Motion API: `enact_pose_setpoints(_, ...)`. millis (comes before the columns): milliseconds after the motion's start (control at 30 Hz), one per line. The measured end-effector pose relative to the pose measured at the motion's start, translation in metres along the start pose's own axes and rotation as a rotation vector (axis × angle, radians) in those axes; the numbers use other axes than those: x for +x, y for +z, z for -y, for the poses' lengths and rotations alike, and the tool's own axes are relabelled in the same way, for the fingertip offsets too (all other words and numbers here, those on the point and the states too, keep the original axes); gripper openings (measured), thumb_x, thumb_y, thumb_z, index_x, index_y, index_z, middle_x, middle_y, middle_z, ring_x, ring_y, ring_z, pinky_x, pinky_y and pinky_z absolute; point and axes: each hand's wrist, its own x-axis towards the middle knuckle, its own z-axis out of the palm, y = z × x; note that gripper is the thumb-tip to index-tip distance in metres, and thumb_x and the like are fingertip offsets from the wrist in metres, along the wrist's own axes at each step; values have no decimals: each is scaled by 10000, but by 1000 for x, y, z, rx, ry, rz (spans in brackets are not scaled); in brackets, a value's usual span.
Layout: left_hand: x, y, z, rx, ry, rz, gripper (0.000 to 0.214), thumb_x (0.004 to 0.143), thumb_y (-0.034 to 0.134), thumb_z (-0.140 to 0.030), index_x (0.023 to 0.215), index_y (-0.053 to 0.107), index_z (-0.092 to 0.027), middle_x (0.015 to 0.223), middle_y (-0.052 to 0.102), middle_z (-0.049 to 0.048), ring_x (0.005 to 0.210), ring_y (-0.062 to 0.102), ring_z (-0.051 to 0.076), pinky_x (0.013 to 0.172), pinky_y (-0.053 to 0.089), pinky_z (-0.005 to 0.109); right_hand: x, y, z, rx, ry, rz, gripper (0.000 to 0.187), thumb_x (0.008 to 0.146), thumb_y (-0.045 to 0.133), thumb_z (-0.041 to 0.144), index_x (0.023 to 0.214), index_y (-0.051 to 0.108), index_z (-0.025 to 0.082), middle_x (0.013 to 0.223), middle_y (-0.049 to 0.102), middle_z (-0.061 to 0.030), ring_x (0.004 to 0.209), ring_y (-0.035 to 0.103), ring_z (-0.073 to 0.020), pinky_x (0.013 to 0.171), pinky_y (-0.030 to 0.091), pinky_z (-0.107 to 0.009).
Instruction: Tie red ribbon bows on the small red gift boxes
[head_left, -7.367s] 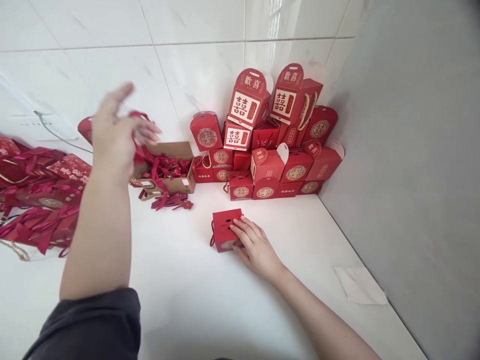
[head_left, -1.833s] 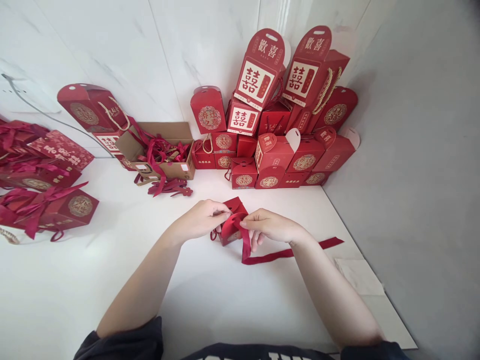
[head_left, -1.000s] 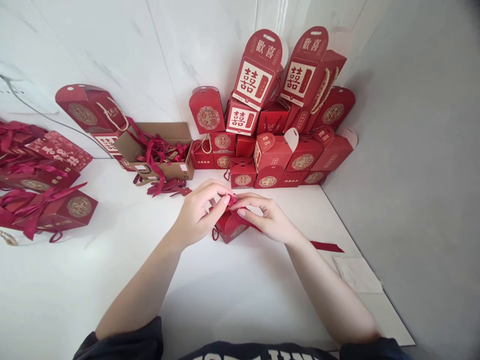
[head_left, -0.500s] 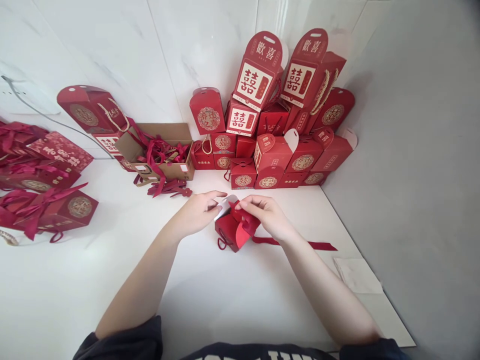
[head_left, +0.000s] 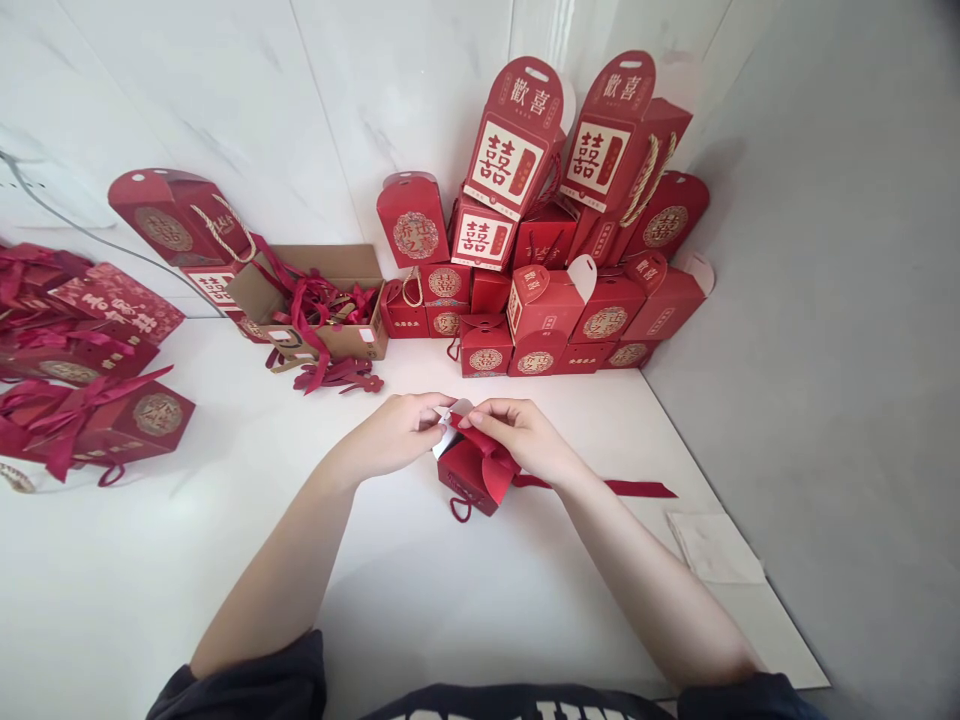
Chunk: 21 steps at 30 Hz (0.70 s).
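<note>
- Our desk (head_left: 150, 570) was white and glossy, backed by marble-patterned wall tiles (head_left: 187, 100), with a grey wall (head_left: 825, 350) along its right side.
- Stacked red gift boxes (head_left: 525, 310) filled the corner, a cardboard carton (head_left: 352, 340) of ribbons stood just beside them, and ribboned boxes (head_left: 135, 415) lay at the far left.
- The small red box (head_left: 472, 475) sat on the desk just below and between our hands, with its white-lined flap (head_left: 450, 430) standing up.
- Our left hand (head_left: 394, 435) was closed on that flap, and our right hand (head_left: 525, 437) pinched the red ribbon (head_left: 495, 450) on top of the box. The ribbon's tail ran rightward along the desk.
- Earlier, only our right hand had rested on the box, while our left hand was raised among loose ribbons. Now both hands were on it.
</note>
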Motion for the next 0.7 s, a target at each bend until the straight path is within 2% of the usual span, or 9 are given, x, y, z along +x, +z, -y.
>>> enact_pose_setpoints(100, 0, 0, 1, 16, 9, 7, 289, 827, 468, -265, 1049, 644, -209, 648, 517, -22, 547, 413, 113, 519, 294, 228, 1, 1, -4, -55, -29, -19, 330, 871, 587, 464, 938, 726, 172, 852, 689, -35, 741, 591, -144, 660, 445, -248)
enact_pose_setpoints(233, 0, 1, 2, -4, 24, 16, 286, 835, 472, -287, 1054, 638, -207, 686, 544, -16, 591, 437, 121, 534, 302, 226, 1, 1, -7, -94, -45, -8, 318, 882, 575, 452, 992, 729, 196, 939, 713, -41, 830, 622, -171, 762, 469, -280)
enact_pose_setpoints(433, 0, 1, 2, -16, 25, 17, 323, 837, 481, -300, 1099, 643, -202, 736, 606, -3, 617, 489, 131, 547, 337, 226, 1, -1, -5, 18, -34, 81, 342, 880, 584, 460, 991, 732, 173, 923, 719, -46, 815, 633, -167, 746, 473, -275)
enact_pose_setpoints(567, -1, 1, 0, -14, 22, 4, 309, 826, 491, -283, 1072, 659, -202, 758, 641, 8, 645, 538, 146, 560, 379, 233, 1, -2, -3, -56, -74, 65, 312, 895, 572, 411, 1060, 728, 198, 1051, 720, -45, 926, 639, -188, 822, 471, -291)
enact_pose_setpoints(700, -1, -1, -1, -28, 6, -11, 282, 827, 501, -328, 996, 682, -191, 829, 689, 33, 725, 606, 178, 614, 451, 250, 0, -2, -3, -114, -101, 57, 293, 909, 553, 373, 1071, 725, 200, 1072, 720, -47, 965, 640, -206, 858, 467, -317)
